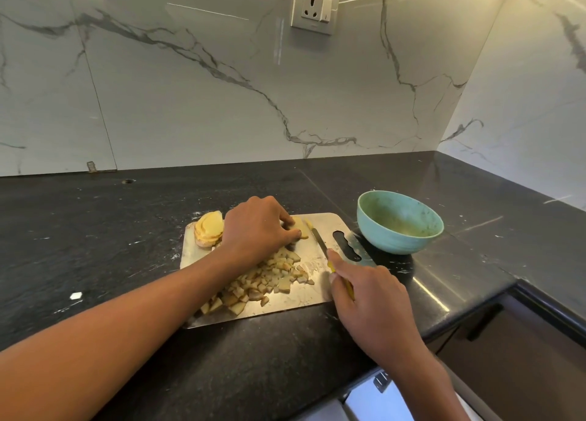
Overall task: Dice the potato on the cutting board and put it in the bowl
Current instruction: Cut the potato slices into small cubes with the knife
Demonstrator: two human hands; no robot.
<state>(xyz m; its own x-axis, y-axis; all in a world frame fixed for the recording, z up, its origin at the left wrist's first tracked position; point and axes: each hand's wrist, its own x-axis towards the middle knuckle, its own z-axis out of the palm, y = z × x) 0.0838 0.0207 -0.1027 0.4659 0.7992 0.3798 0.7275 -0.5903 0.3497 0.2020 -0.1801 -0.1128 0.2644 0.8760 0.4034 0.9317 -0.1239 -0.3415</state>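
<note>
A steel cutting board [314,297] lies on the black counter. A pile of diced potato [263,284] covers its near middle, and a stack of potato slices [208,229] sits at its far left corner. My left hand [257,230] grips a few potato strips [301,227] at the far side of the board, fingers curled over them. My right hand [364,300] holds a yellow-handled knife [320,241], forefinger along its spine, with the blade just right of the strips. A light blue bowl [400,221] stands right of the board, apparently with no potato in it.
The marble backsplash rises behind the counter, with a wall socket [315,6] high up. The counter's edge and a dark drawer front [513,351] run along the lower right. A small white scrap [76,295] lies on the counter at left.
</note>
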